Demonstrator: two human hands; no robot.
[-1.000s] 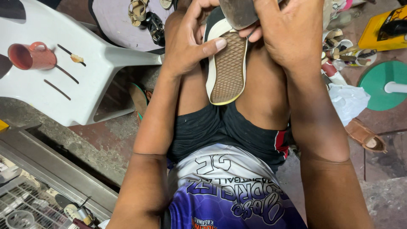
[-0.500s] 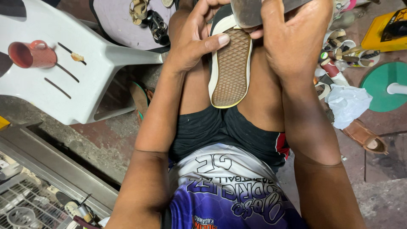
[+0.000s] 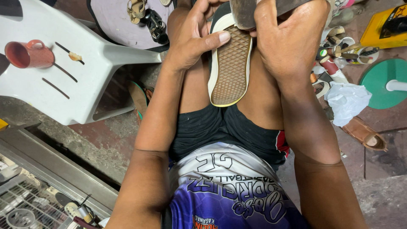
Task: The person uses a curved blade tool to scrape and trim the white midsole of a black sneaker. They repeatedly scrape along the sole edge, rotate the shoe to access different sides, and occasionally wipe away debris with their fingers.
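Concrete floor (image 3: 106, 140), cluttered; white chair (image 3: 85, 72) at left, red mug (image 3: 27, 54) on it. Shoe (image 3: 231, 63) sole-up on lap, between thighs. Left hand (image 3: 197, 36) clasps shoe edge, thumb across sole. Right hand (image 3: 290, 40) closed around flat tool (image 3: 254, 10) pressed at toe.

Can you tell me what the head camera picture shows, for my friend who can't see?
A person's left hand holds a shoe sole-up on their lap, while the right hand presses a flat tool against it. A white plastic chair with a red mug stands nearby.
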